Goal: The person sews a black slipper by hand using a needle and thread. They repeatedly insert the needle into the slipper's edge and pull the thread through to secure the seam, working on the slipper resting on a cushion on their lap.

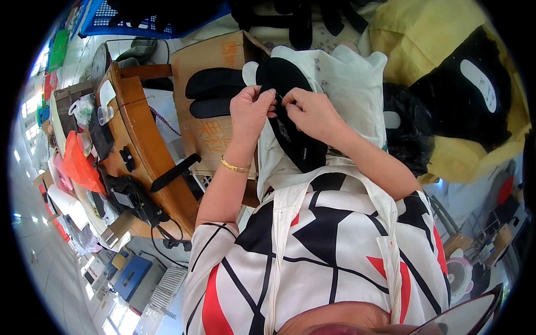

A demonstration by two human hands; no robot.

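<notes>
A long black cloth piece shaped like a shoe or insole (304,148) lies across the white cloth over my lap, with a small light mark near its near end. My left hand (251,109) is closed at its left edge, thumb and forefinger pinched together. Close beside it, my right hand (307,111) has its fingertips pinched over the black piece. A thin dark thing shows between the two sets of fingertips, too small to name. Part of a white rounded piece (250,72) sticks out behind the black one. Two black shoe-shaped pieces (215,84) rest on the cardboard box to the left.
The cardboard box (215,142) stands beside a wooden table (146,131) with a black strap. On the right, a yellow cloth (402,25) carries black material and a white sole-shaped piece (478,85). Near it sits a black plastic bag (410,139). A blue basket (120,19) stands far left.
</notes>
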